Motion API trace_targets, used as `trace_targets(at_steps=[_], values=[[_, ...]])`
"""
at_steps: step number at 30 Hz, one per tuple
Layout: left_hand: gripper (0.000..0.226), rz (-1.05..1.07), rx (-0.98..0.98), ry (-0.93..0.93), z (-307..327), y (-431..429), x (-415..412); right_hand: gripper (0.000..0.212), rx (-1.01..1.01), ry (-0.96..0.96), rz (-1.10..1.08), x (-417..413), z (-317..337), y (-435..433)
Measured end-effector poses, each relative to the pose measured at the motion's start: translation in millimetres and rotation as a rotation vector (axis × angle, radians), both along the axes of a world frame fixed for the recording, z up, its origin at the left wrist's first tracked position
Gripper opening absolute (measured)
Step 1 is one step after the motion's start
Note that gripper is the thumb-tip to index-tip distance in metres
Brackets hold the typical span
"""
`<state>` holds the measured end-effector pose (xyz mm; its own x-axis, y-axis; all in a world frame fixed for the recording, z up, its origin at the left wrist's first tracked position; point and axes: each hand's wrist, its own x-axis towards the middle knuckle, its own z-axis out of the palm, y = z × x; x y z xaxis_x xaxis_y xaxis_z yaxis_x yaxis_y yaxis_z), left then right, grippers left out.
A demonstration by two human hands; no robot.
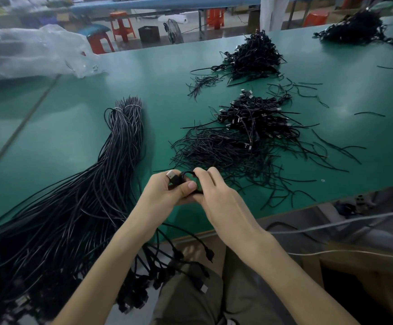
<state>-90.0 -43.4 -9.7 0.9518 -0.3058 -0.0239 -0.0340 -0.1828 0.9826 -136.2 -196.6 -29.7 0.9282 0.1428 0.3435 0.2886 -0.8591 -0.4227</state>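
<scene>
Both hands meet over the near edge of the green table point(73, 137). My left hand point(167, 195) grips a coiled black USB cable point(179, 180), its silver plug poking up beside the thumb. My right hand point(214, 193) pinches the same coil from the right, fingers curled over it. A big bundle of long black cables point(97, 195) lies to the left and hangs over the table edge. Straight ahead lies a heap of thin black twist ties point(221, 148), with a pile of coiled cables point(258, 118) behind it.
A second pile of coiled cables point(254, 57) sits farther back, a third point(355, 29) at the far right. Clear plastic bags point(31, 50) lie at the back left. Red stools point(121, 25) and a fan stand beyond the table. A brown box point(366, 277) is at my lower right.
</scene>
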Motion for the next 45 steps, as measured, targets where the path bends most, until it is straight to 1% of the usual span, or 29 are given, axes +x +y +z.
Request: trace_targets(at_steps=[3,7,10,13,15,17,20,23,24,26,27,28,29,31,33,35,38,40,42,43,45], values=[[0.013,0.045,0.039,-0.051,-3.6,-3.0,-0.1,0.048,-0.016,0.002,-0.019,1.1,-3.4,0.1],[0.016,0.048,0.104,-0.091,-3.6,-4.7,1.7,0.037,0.036,0.141,-0.081,2.7,-3.7,-0.3],[0.016,0.027,0.142,-0.093,-3.3,-3.7,4.5,0.021,-0.087,0.151,-0.076,3.9,0.0,-1.5],[0.014,-0.008,0.182,-0.035,0.4,-4.0,9.0,0.009,-0.239,0.170,-0.047,4.0,-1.2,-2.3],[0.015,-0.046,0.208,-0.001,4.4,-6.7,12.4,0.014,-0.334,0.177,-0.037,5.4,-4.0,-4.2],[0.016,-0.069,0.246,-0.006,7.2,-10.3,15.8,0.018,-0.378,0.156,-0.027,9.3,-5.4,-6.6],[0.021,-0.028,0.321,-0.073,10.4,-19.8,20.1,0.014,-0.330,0.126,-0.055,20.1,-2.4,-10.5],[0.020,0.053,0.421,-0.244,15.0,-26.3,24.0,0.013,-0.368,0.102,-0.096,30.4,-0.3,-11.1],[0.020,0.067,0.441,-0.274,16.5,-26.7,26.2,0.013,-0.362,0.105,-0.102,32.6,-1.1,-11.7],[0.020,0.010,0.386,-0.189,17.4,-25.3,33.7,0.009,-0.306,0.129,-0.103,35.9,-4.9,-15.4],[0.015,-0.029,0.358,-0.139,18.2,-24.1,36.1,0.009,-0.271,0.141,-0.103,36.9,-7.6,-17.7],[0.010,-0.056,0.355,-0.128,19.3,-22.4,39.2,0.011,-0.228,0.151,-0.104,37.2,-10.2,-19.2],[0.006,-0.074,0.371,-0.150,20.8,-21.0,42.9,0.016,-0.174,0.145,-0.107,37.6,-12.3,-20.2],[0.004,-0.113,0.381,-0.185,24.9,-19.6,50.7,0.031,-0.063,0.111,-0.130,38.8,-14.6,-21.0],[0.001,-0.172,0.374,-0.182,27.6,-18.8,59.6,0.037,-0.006,0.083,-0.159,40.3,-15.9,-20.8],[0.007,-0.204,0.379,-0.197,28.1,-20.2,67.5,0.040,0.039,0.083,-0.186,41.4,-16.4,-21.4],[0.020,-0.137,0.373,-0.227,25.1,-24.7,75.9,0.044,0.122,0.118,-0.204,42.8,-15.2,-24.2],[0.028,-0.072,0.408,-0.223,18.0,-23.6,83.9,0.043,0.240,0.151,-0.209,45.5,-16.6,-27.2],[0.026,-0.013,0.564,-0.284,8.3,-21.1,91.9,0.033,0.359,0.175,-0.204,48.1,-19.0,-31.0],[0.023,0.026,0.634,-0.318,3.6,-20.3,94.2,0.035,0.409,0.180,-0.200,48.8,-19.2,-32.5],[0.017,0.110,0.694,-0.362,-3.2,-21.0,95.7,0.042,0.485,0.189,-0.182,50.0,-19.4,-34.4]])
